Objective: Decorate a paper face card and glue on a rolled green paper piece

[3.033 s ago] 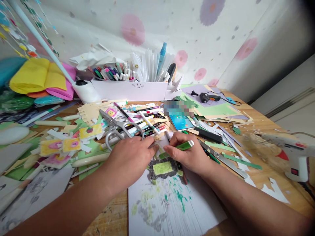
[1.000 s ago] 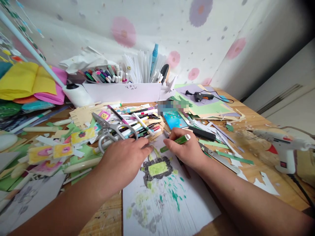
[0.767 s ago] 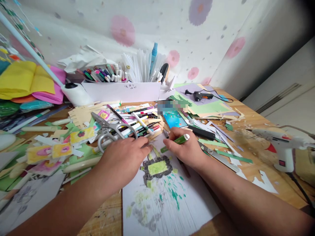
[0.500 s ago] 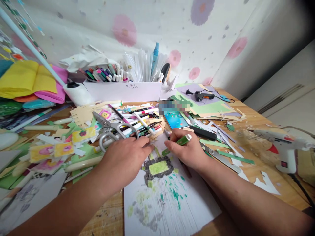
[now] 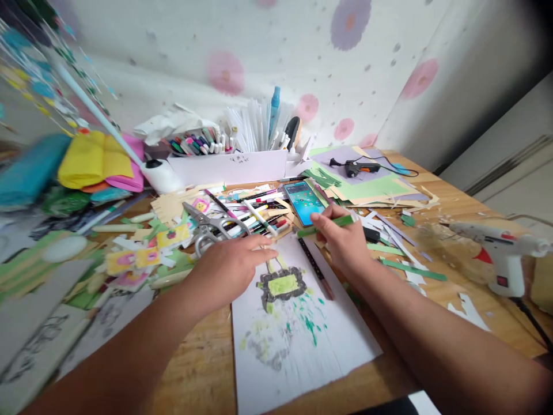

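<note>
My right hand (image 5: pixel 343 239) is closed around a green marker (image 5: pixel 307 230), held nearly level above the upper right of a white paper sheet (image 5: pixel 302 374). My left hand (image 5: pixel 233 265) lies with its fingers stretched out over the sheet's upper left edge, beside the grey-handled scissors (image 5: pixel 211 226). Drawn on the paper is a yellow-green rectangle (image 5: pixel 280 284) with a dark scalloped border; green dabs and grey smudges spread below it. A dark patterned pencil or pen (image 5: pixel 315 268) rests on the sheet's right side. A lit phone (image 5: pixel 305 203) lies just beyond.
Loose markers and paper scraps crowd the table behind the sheet. At the back stands a white box (image 5: pixel 228 167) of markers and clear sticks. A white glue gun (image 5: pixel 501 253) is on the right, a black one (image 5: pixel 360 168) farther back. A lamp base (image 5: pixel 159 176) stands at back left.
My right hand has moved away from the drawing, up and to the right, with the green marker turned more level. My left hand stays at the sheet's edge. The view has swung somewhat left.
</note>
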Motion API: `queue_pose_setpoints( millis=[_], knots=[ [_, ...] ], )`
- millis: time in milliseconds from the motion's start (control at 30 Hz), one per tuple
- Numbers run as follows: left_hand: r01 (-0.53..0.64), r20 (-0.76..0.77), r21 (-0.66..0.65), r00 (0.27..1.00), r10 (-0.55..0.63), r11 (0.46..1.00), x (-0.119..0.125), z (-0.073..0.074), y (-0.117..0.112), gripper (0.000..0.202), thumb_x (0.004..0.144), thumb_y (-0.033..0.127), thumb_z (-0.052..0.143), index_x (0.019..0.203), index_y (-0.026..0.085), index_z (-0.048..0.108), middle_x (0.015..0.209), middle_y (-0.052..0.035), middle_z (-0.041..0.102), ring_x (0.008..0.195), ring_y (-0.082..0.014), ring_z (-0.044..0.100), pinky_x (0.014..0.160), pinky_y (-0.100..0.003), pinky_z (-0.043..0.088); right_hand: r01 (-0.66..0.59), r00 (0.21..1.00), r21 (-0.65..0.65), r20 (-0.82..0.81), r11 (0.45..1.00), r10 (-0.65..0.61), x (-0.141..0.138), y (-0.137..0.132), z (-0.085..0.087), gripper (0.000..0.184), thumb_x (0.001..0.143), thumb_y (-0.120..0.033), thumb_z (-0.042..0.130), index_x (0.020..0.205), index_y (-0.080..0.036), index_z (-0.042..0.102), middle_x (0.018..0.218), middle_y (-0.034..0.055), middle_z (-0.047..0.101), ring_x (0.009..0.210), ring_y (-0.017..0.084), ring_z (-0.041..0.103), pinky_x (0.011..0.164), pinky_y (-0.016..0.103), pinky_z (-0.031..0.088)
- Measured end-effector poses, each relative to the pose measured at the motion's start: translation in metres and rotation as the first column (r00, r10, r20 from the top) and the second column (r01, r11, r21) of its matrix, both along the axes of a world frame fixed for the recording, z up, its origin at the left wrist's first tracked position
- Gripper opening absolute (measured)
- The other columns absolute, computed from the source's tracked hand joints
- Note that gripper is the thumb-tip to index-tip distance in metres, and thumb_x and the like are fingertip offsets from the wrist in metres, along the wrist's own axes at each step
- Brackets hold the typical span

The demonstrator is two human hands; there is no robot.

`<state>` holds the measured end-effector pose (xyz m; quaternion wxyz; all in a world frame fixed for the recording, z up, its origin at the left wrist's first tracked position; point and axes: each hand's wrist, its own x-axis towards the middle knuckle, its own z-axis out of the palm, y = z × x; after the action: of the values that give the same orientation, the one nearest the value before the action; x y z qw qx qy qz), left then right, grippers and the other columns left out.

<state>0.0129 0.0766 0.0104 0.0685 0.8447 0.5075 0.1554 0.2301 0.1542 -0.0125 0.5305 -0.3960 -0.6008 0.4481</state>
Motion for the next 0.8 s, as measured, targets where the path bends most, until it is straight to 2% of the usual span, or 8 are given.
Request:
queue_pose_setpoints(
  millis=[67, 133, 233, 333, 433, 500, 600, 800],
  knots=[
    [-0.044, 0.171, -0.008, 0.984, 0.045, 0.999, -0.004, 0.011, -0.002, 0.038, 0.086, 0.013, 0.043, 0.111, 0.025, 0.069, 0.113, -0.0037, 0.07, 0.097, -0.018, 0.066, 0.082, -0.03, 0.05, 0.039, 0.99, -0.013, -0.137, 0.999, -0.04, 0.003, 0.007, -0.001, 0.034, 0.077, -0.042, 0.07, 0.063, -0.021, 0.047, 0.045, -0.0082, 0.044, 0.042, 0.008, 0.038, 0.043, 0.021, 0.028],
    [-0.233, 0.296, -0.035, 0.927, 0.232, 0.972, -0.005, 0.025, -0.007, 0.025, 0.089, 0.027, 0.049, 0.103, 0.021, 0.069, 0.081, -0.0005, 0.071, 0.07, -0.0147, 0.065, 0.065, -0.026, 0.048, 0.037, 0.983, 0.006, -0.183, 0.999, -0.035, 0.004, 0.011, 0.0, 0.032, 0.076, -0.041, 0.072, 0.067, -0.021, 0.049, 0.048, -0.0086, 0.046, 0.043, 0.008, 0.038, 0.044, 0.021, 0.03],
    [-0.415, 0.388, -0.105, 0.82, 0.421, 0.904, -0.001, 0.042, -0.021, 0.022, 0.086, 0.041, 0.056, 0.088, 0.02, 0.063, 0.055, 0.006, 0.055, 0.049, -0.012, 0.05, 0.049, -0.024, 0.037, -0.008, 0.987, 0.057, -0.158, 0.998, 0.017, 0.006, 0.01, 0.005, 0.026, 0.071, -0.037, 0.076, 0.07, -0.019, 0.058, 0.059, -0.0057, 0.054, 0.053, 0.009, 0.047, 0.052, 0.022, 0.037],
    [-0.348, 0.437, -0.225, 0.799, 0.414, 0.91, 0.005, 0.042, -0.049, 0.024, 0.083, 0.041, 0.06, 0.098, 0.021, 0.056, 0.07, 0.0038, 0.059, 0.063, -0.0141, 0.057, 0.059, -0.025, 0.044, -0.084, 0.982, 0.067, -0.164, 0.994, 0.094, 0.009, 0.008, 0.011, 0.024, 0.07, -0.039, 0.075, 0.077, -0.017, 0.067, 0.07, -0.0021, 0.061, 0.062, 0.011, 0.053, 0.06, 0.025, 0.043],
    [-0.299, 0.514, -0.321, 0.742, 0.431, 0.899, 0.013, 0.025, -0.087, 0.023, 0.09, 0.037, 0.05, 0.106, 0.022, 0.056, 0.1, -0.0055, 0.065, 0.098, -0.0204, 0.062, 0.083, -0.032, 0.049, -0.118, 0.969, 0.058, -0.21, 0.991, 0.128, 0.014, 0.006, 0.02, 0.026, 0.073, -0.042, 0.071, 0.074, -0.016, 0.068, 0.065, -0.0009, 0.061, 0.059, 0.012, 0.054, 0.06, 0.027, 0.045],
    [-0.311, 0.564, -0.386, 0.665, 0.489, 0.868, 0.02, 0.012, -0.112, 0.024, 0.09, 0.039, 0.048, 0.102, 0.02, 0.056, 0.095, -0.0066, 0.066, 0.09, -0.0201, 0.062, 0.077, -0.032, 0.051, -0.108, 0.96, 0.047, -0.255, 0.993, 0.117, 0.019, -0.001, 0.029, 0.025, 0.075, -0.041, 0.07, 0.071, -0.017, 0.065, 0.06, -0.0021, 0.059, 0.054, 0.011, 0.053, 0.055, 0.025, 0.044],
    [-0.224, 0.674, -0.45, 0.551, 0.493, 0.865, 0.032, -0.002, -0.14, 0.03, 0.091, 0.045, 0.047, 0.107, 0.02, 0.053, 0.083, -0.0032, 0.065, 0.056, -0.0134, 0.055, 0.053, -0.026, 0.047, -0.104, 0.941, 0.035, -0.319, 0.994, 0.11, 0.03, -0.027, 0.043, 0.02, 0.076, -0.034, 0.07, 0.069, -0.018, 0.059, 0.055, -0.0053, 0.054, 0.048, 0.01, 0.05, 0.05, 0.023, 0.041],
    [-0.153, 0.779, -0.484, 0.374, 0.503, 0.862, 0.055, -0.001, -0.159, 0.027, 0.084, 0.044, 0.062, 0.088, 0.022, 0.047, 0.063, 0.0041, 0.06, 0.048, -0.0095, 0.045, 0.045, -0.02, 0.038, -0.33, 0.825, -0.059, -0.504, 0.942, 0.257, 0.053, -0.123, 0.039, 0.025, 0.068, -0.028, 0.078, 0.062, -0.018, 0.055, 0.051, -0.0047, 0.054, 0.043, 0.009, 0.049, 0.044, 0.021, 0.036]
  ],
)
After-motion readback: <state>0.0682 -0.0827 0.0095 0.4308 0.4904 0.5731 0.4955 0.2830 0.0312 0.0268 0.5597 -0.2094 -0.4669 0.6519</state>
